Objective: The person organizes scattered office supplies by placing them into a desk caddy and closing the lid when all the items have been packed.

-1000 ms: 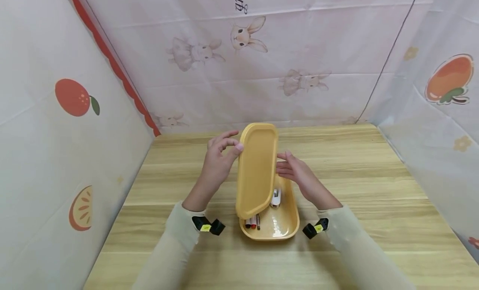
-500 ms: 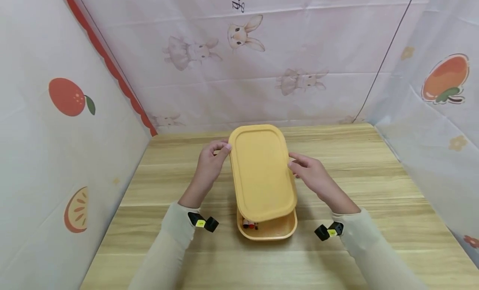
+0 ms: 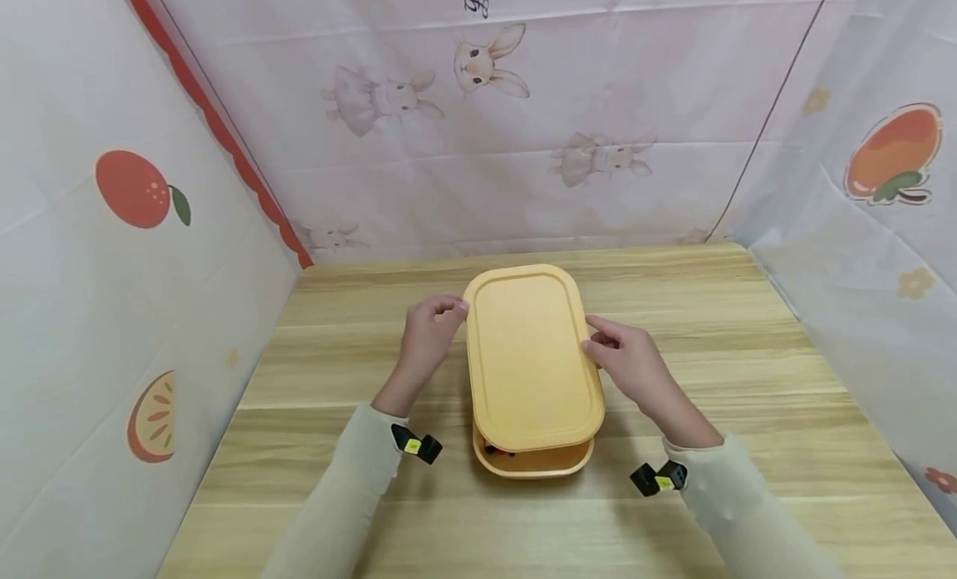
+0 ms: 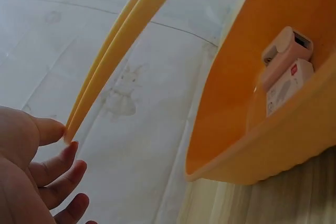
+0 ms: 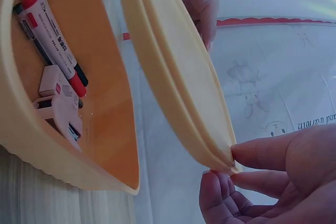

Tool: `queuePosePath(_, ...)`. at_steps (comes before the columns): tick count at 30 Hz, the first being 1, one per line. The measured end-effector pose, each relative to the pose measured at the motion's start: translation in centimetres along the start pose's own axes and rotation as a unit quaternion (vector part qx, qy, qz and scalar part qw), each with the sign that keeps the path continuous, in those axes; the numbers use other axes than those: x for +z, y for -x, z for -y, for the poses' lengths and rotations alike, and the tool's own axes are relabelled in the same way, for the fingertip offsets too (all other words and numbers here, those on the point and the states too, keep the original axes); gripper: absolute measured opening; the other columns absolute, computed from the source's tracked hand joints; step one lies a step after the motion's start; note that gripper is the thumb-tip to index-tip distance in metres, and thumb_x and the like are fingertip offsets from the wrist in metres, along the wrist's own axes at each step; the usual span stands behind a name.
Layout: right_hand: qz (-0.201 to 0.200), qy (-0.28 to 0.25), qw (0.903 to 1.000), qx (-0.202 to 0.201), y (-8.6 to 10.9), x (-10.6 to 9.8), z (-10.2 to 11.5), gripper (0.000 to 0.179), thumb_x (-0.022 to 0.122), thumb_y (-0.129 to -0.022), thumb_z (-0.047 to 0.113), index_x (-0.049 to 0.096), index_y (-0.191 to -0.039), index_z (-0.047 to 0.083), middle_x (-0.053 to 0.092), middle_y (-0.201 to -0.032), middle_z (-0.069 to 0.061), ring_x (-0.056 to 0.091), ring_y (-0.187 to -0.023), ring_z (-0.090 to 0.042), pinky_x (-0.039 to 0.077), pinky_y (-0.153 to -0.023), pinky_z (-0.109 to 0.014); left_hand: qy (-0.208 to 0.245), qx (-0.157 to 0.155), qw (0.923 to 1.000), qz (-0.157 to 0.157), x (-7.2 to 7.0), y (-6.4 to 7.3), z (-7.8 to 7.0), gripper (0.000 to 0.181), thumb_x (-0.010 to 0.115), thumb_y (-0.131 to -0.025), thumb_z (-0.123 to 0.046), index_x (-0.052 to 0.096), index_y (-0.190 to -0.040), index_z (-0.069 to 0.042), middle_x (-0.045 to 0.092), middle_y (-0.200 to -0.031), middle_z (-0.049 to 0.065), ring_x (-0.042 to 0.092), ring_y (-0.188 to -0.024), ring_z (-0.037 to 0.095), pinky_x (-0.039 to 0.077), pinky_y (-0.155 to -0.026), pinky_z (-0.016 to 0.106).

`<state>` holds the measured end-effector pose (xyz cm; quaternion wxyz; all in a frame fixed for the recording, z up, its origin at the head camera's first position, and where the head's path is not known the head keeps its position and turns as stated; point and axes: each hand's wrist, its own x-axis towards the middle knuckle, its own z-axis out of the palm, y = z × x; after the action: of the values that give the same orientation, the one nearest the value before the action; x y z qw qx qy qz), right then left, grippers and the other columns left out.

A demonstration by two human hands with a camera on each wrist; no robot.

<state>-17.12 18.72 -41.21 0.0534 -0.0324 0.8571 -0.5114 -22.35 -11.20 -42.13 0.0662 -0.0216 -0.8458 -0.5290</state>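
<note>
A yellow rectangular lid (image 3: 532, 359) is held over a matching yellow box (image 3: 534, 464), slightly skewed and leaving the box's near end uncovered. My left hand (image 3: 428, 336) pinches the lid's left edge between thumb and fingertips. On the opposite edge, my right hand (image 3: 634, 361) pinches with thumb and fingers. Both wrist views show a gap between lid and box. Inside the box, the right wrist view shows red and black markers (image 5: 55, 40), a thin dark pen (image 5: 32, 38), a small white eraser (image 5: 51, 81) and a pale pink item (image 5: 59, 113) with a dark slot.
The box stands on a wood-grain table (image 3: 359, 355). Printed cloth (image 3: 635, 80) with rabbits and fruit encloses the back and both sides. A black wrist camera (image 3: 416, 444) sits on the left sleeve, and another camera (image 3: 658, 479) on the right.
The lid has turned from edge-on to flatter, its top facing up, and come lower over the box, covering most of it. The right hand has moved rightward and now pinches the lid's edge.
</note>
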Motion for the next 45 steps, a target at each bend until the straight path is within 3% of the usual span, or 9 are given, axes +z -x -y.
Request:
queuePosePath(3, -0.003, -0.001, 1.0, 0.001, 0.2, 0.4, -0.5, 0.052, 0.06, -0.1, 0.017, 0.049, -0.148, 0.002, 0.068, -0.11, -0.017, 0.065, -0.087, -0.02, 0.056, -0.073, -0.027, -0.043, 0.011, 0.999, -0.006, 0.3, 0.1, 0.5, 0.029, 0.064, -0.097, -0.039, 0.078, -0.103, -0.015, 0.069, -0.126, 0.0, 0.05, -0.13, 0.027, 0.042, -0.106, 0.055)
queuePosePath(7, -0.004, -0.015, 0.9998, 0.014, 0.4, 1.3, -1.5, 0.051, 0.059, -0.1, 0.016, 0.049, -0.147, 0.001, 0.068, -0.109, -0.017, 0.065, -0.086, -0.019, 0.057, -0.073, -0.028, -0.085, 0.002, 0.9963, 0.003, 1.1, 0.1, 1.9, 0.028, 0.063, -0.097, -0.04, 0.079, -0.106, -0.018, 0.07, -0.127, -0.001, 0.05, -0.133, 0.029, 0.042, -0.107, 0.055)
queuePosePath(13, -0.005, -0.005, 0.9995, 0.029, 0.3, 2.7, -2.8, 0.049, 0.06, -0.098, 0.015, 0.053, -0.144, 0.0, 0.069, -0.103, -0.015, 0.063, -0.082, -0.018, 0.055, -0.069, -0.029, -0.1, -0.052, 0.9935, 0.011, 2.4, 0.3, 4.2, 0.022, 0.064, -0.097, -0.037, 0.078, -0.095, -0.02, 0.069, -0.124, -0.003, 0.05, -0.128, 0.024, 0.043, -0.105, 0.05)
queuePosePath(22, -0.005, 0.075, 0.9968, 0.026, 0.3, 4.1, -4.2, 0.048, 0.063, -0.095, 0.02, 0.059, -0.139, 0.001, 0.064, -0.099, -0.01, 0.058, -0.084, -0.02, 0.048, -0.065, -0.029, -0.129, -0.059, 0.9893, 0.036, 3.1, 0.9, 6.7, 0.023, 0.063, -0.099, -0.037, 0.076, -0.096, -0.018, 0.069, -0.12, 0.0, 0.058, -0.109, 0.024, 0.05, -0.089, 0.043)
queuePosePath(31, -0.007, 0.172, 0.9849, 0.013, 0.7, 4.9, -4.1, 0.046, 0.057, -0.096, 0.019, 0.058, -0.135, -0.006, 0.059, -0.095, -0.011, 0.054, -0.077, -0.019, 0.044, -0.063, -0.028, -0.12, -0.069, 0.9896, 0.039, 3.4, 1.1, 6.8, 0.024, 0.062, -0.099, -0.04, 0.075, -0.102, -0.021, 0.067, -0.121, 0.0, 0.06, -0.106, 0.022, 0.051, -0.085, 0.045)
queuePosePath(45, 0.004, 0.114, 0.9917, 0.058, 1.2, 5.2, -4.7, 0.053, 0.056, -0.1, 0.026, 0.047, -0.147, 0.001, 0.066, -0.105, -0.012, 0.061, -0.086, -0.021, 0.051, -0.065, -0.028, -0.091, -0.082, 0.9901, 0.068, 3.2, 1.6, 7.2, 0.033, 0.058, -0.102, -0.039, 0.074, -0.115, -0.014, 0.067, -0.129, 0.005, 0.062, -0.119, 0.026, 0.051, -0.098, 0.05)
